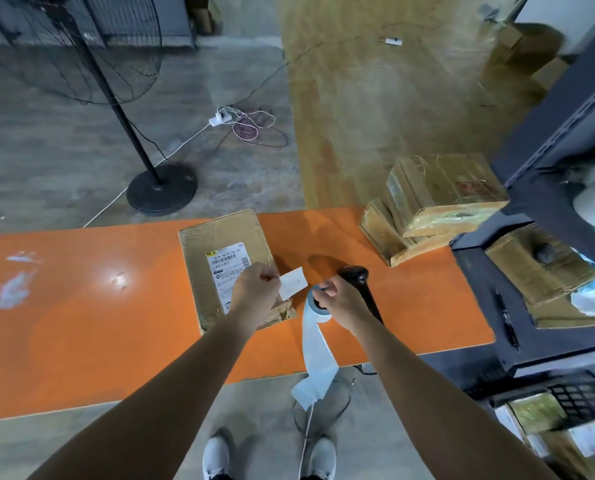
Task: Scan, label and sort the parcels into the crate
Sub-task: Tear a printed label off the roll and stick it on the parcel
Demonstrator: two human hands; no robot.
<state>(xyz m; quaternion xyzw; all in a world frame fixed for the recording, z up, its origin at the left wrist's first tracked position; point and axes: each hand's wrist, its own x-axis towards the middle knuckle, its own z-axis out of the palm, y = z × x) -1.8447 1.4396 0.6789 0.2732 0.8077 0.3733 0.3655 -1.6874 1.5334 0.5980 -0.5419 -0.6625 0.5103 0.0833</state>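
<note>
Left hand [254, 292] pinches small white paper label [293, 283] by its edge, presumably for sticking onto brown cardboard parcel [225, 251] below; right hand [341, 299] grips pale-blue label roll [318, 311], steadying it.

The left hand [254, 285] covers the lower corner of the shipping label [225, 268] on the brown cardboard parcel [219, 233]; its small print is unreadable. Faint writing on the small white sticker [292, 283] cannot be made out. The right hand [339, 301] hides part of the white label roll [318, 315] and the black handheld scanner [356, 273]. The black plastic crate [573, 398] runs off the right edge.
</note>
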